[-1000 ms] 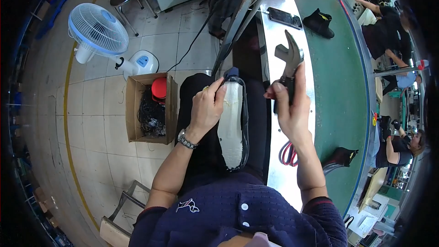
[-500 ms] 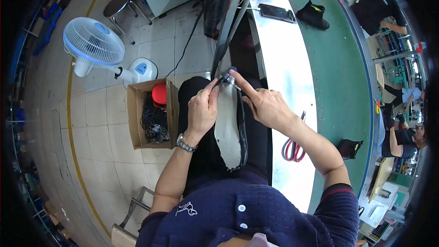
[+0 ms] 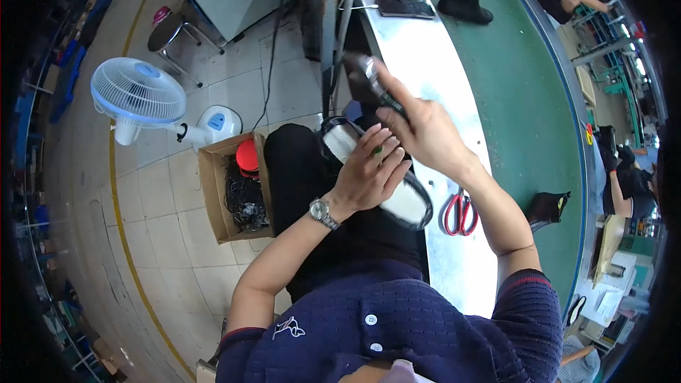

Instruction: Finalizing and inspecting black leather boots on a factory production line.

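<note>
Left hand [image 3: 369,170]: your fingers stretch out over the middle of the shoe; the thumb is hidden, so whether you grip it or only rest on it cannot be told.
Right hand [image 3: 429,135]: closed round the handle of a hand tool, just beyond and right of your left fingers; the 2 hands are near each other.
White fan [image 3: 138,92]: well left of your left hand and farther ahead.
Cardboard box [image 3: 213,198]: left of your left hand, with a red container [image 3: 247,156] and dark strands inside.
Hand tool [image 3: 374,84]: its blurred head points ahead of your right hand, seemingly clear of the shoe.
Shoe [image 3: 408,206]: on your lap under your left hand, pale underside up, slanting toward the ledge.
Phone [image 3: 404,7]: well ahead of your right hand.
Red-handled scissors [image 3: 461,214]: on the metal ledge [image 3: 461,269], nearer your body than your right wrist.
Dark boots: 2 to the right on the green surface [image 3: 518,135].
Change: 0.5 s ago both hands met at the shoe's far end; now your left covers its middle, your right is raised and the shoe has swung aslant.
Meaning: this looks like a change of hold, with the far end let go.
</note>
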Demonstrator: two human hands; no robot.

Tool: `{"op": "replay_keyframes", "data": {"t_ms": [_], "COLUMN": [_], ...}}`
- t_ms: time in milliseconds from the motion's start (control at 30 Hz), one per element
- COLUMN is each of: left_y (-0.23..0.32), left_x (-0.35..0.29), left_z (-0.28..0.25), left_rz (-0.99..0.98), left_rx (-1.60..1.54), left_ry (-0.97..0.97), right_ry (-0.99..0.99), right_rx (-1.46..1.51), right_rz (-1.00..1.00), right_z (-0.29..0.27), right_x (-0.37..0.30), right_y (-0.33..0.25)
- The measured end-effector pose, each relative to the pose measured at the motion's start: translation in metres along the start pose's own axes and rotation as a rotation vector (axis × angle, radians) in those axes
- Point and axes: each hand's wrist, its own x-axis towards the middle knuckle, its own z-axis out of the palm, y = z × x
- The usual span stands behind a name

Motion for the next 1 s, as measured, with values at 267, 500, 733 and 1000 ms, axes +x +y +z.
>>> {"op": "replay_keyframes", "data": {"t_ms": [267, 500, 733, 1000], "left_y": [-0.060, -0.078, -0.073, -0.103], "left_x": [0.073, 0.096, 0.094, 0.098], "left_z": [0.006, 0.016, 0.034, 0.007], "left_rz": [-0.263, -0.263, -0.295, -0.698], "left_rx": [-0.121, -0.007, 0.159, -0.276], "left_ry": [-0.515, -0.519, -0.314, -0.388], "right_ry": [0.067, -0.192, -0.245, -0.466], "right_rx": [0.596, 0.840, 0.804, 0.360], "right_rz": [0.536, 0.737, 0.679, 0.580], "right_z": [-0.050, -0.039, -0.034, -0.052], "right_x": [-0.059, -0.100, -0.081, -0.026], "right_y": [0.025, 0.056, 0.063, 0.054]}}
